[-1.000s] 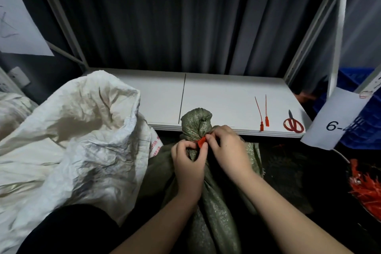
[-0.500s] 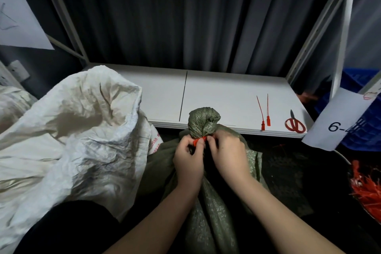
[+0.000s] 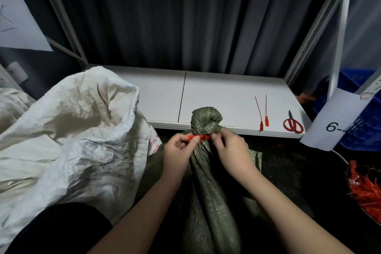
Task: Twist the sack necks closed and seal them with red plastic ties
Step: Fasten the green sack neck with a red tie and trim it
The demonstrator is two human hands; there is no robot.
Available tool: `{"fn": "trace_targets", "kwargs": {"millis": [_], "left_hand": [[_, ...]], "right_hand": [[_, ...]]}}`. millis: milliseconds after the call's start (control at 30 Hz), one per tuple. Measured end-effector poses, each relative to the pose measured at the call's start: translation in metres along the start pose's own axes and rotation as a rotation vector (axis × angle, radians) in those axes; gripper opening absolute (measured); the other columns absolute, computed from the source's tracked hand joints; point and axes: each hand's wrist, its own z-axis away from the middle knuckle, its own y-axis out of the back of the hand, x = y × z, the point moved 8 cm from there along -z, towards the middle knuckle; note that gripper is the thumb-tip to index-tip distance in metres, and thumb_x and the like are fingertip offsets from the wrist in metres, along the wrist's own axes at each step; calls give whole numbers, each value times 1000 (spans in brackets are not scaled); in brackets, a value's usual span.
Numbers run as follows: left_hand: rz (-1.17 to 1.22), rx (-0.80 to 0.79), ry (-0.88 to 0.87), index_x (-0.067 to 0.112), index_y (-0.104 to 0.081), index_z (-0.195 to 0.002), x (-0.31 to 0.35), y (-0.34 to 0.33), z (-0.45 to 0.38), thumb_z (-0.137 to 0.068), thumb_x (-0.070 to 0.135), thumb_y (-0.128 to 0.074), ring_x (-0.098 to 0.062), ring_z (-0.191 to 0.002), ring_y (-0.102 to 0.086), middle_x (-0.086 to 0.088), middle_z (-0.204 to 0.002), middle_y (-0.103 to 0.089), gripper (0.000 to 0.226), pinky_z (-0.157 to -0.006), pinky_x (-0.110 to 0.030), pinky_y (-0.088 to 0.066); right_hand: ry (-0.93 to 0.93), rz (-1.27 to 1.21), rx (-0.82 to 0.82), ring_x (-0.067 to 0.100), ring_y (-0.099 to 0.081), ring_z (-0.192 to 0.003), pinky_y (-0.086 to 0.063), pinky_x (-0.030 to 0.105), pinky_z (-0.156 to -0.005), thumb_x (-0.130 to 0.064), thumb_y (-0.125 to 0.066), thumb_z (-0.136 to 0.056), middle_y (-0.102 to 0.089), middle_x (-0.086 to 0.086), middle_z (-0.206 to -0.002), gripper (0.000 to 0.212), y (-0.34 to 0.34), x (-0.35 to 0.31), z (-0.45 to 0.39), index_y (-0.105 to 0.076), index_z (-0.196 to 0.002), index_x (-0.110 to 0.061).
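Observation:
A green woven sack (image 3: 208, 202) stands in front of me with its neck twisted into a knob (image 3: 206, 119). A red plastic tie (image 3: 201, 137) lies across the neck just below the knob. My left hand (image 3: 178, 153) pinches the tie's left end between thumb and fingers. My right hand (image 3: 231, 150) pinches its right end. Both hands sit against the neck, one on each side. Two spare red ties (image 3: 262, 113) lie on the white shelf (image 3: 222, 97) behind.
A large crumpled white sack (image 3: 68, 136) fills the left. Red-handled scissors (image 3: 292, 123) lie at the shelf's right edge. A paper label reading 6- (image 3: 338, 121) hangs at right before a blue crate (image 3: 365, 126). A bin of red ties (image 3: 365, 189) sits at far right.
The tie has turned from a tilted stub between my fingertips to a level bar across the neck. My hands have drawn slightly apart along it.

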Motion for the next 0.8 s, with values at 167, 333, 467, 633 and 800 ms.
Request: {"fn": "trace_targets", "kwargs": {"millis": [167,333,467,633,800], "left_hand": [[-195,-170,-16,17,-47,-74,-3,-15,2,-93,15,-56,-12,-69,-46,-1,-71,-46,22,-69,-22,-39],[-233,-136,-135,19,-43,-70,8,-21,8,-90,17,-58,0,-55,-37,10,-61,-41,25,-59,-23,-34],[-307,-102,-168,25,-44,-69,13,-23,13,-78,36,-53,-3,-56,-43,17,-59,-52,17,-60,-25,-37],[-365,-140,-241,24,-45,-71,23,-18,14,-85,32,-54,-3,-57,-40,16,-60,-48,18,-60,-24,-35],[-143,-196,-156,21,-53,-70,18,-16,10,-83,20,-64,-6,-67,-47,10,-65,-50,17,-69,-29,-40]], "right_hand": [[88,91,-112,34,-58,-94,-41,38,-74,-30,-46,-97,-65,14,-95,15,2,-9,-3,-42,-84,-23],[116,346,10,32,-60,-95,-45,38,-74,-31,-46,-91,-62,8,-100,17,7,-18,-2,-56,-95,-17],[118,407,-67,30,-58,-102,-45,35,-76,-36,-44,-95,-59,5,-108,26,2,-19,-7,-60,-102,-18],[134,166,-297,31,-50,-102,-39,35,-86,-30,-51,-95,-49,9,-91,23,-16,-4,-18,-60,-84,-13],[100,73,-214,23,-50,-100,-34,29,-81,-31,-52,-95,-44,2,-93,21,-12,-4,-12,-55,-76,-21]]}}
